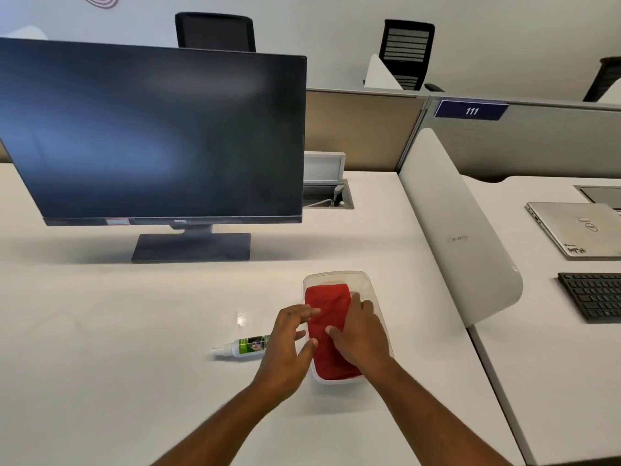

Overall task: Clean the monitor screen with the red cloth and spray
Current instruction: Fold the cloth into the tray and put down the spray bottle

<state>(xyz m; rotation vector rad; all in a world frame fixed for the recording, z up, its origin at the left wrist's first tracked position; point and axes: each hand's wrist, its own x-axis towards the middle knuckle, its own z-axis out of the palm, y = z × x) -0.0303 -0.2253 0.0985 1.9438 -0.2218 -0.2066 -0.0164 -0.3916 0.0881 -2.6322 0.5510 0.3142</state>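
A folded red cloth (327, 307) lies inside a clear plastic container (336, 275) on the white desk. My right hand (361, 331) rests flat on the cloth, fingers spread. My left hand (289, 344) hovers at the container's left rim with its fingers apart, fingertips touching the cloth's edge. A small white spray bottle (240, 348) with a green label lies on its side just left of my left hand. The dark monitor (151, 136) stands at the far left on its stand, screen off.
A white curved divider (460, 230) borders the desk on the right. Beyond it lie a closed silver laptop (578, 228) and a black keyboard (594, 295). A cable hatch (327, 193) sits open behind the monitor. Office chairs stand behind the partition.
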